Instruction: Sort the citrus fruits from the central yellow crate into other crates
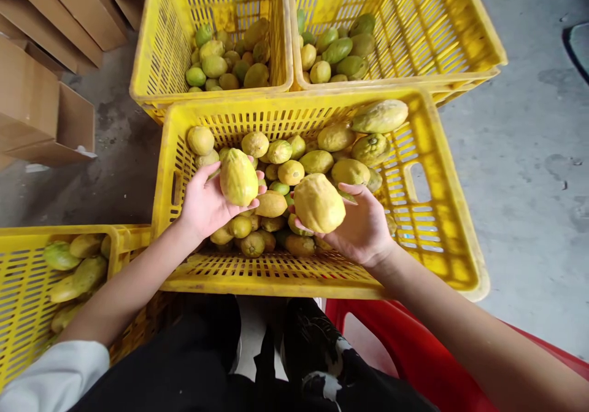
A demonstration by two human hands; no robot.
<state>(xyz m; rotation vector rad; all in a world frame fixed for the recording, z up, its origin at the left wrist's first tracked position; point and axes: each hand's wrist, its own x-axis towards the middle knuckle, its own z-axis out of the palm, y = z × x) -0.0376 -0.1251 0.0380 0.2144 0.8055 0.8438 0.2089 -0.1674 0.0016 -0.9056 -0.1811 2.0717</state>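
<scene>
Left hand (209, 200) cupping yellow-green papaya (238, 178), right hand (363, 225) cradling lumpy yellow papaya (319, 203), both hovering over middle yellow crate (451, 240). Loose papaya pile (301, 244) sitting inside that crate, two more crates (400, 26) butting up behind it, red plastic chair (414, 338) peeking out below its near edge.

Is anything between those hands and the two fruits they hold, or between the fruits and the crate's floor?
Nothing visible stands between the left hand and left fruit, or the right hand and right fruit. Toward the yellow crate floor, the hands and a fruit pile are underneath.
</scene>
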